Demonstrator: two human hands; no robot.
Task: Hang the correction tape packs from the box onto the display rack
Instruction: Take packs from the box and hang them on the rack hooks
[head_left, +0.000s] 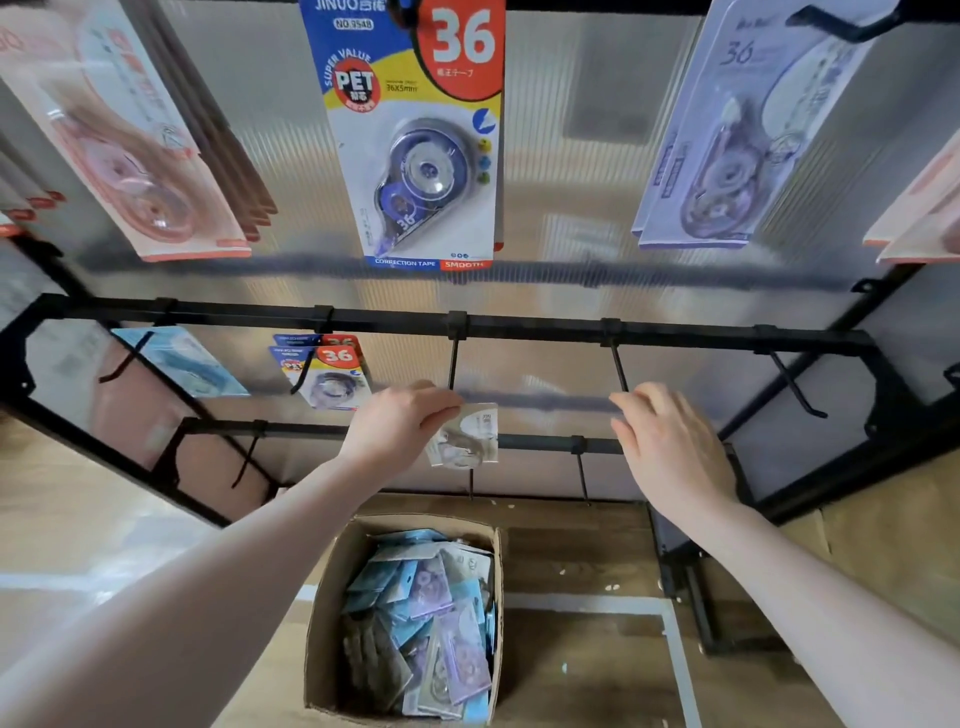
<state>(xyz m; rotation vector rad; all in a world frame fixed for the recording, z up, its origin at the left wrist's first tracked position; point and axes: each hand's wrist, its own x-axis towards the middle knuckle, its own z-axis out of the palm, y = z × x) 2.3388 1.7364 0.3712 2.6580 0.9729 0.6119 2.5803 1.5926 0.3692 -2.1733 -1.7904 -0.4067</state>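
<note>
My left hand (402, 423) pinches the top of a grey-white correction tape pack (465, 436), held just below a bare hook (453, 366) on the middle black bar (519, 327) of the display rack. My right hand (670, 447) is raised with relaxed fingers at the tip of the neighbouring hook (619, 369), holding nothing. Below on the floor stands an open cardboard box (324, 613) with several blue, purple and grey packs (431, 613) inside.
Blue-red "36" packs (415, 135) hang on the upper row, with pink packs (124, 130) left and purple ones (727, 135) right. On the middle bar hang a light blue pack (187, 364) and blue-red packs (330, 374). A lower bar (540, 442) carries bare hooks.
</note>
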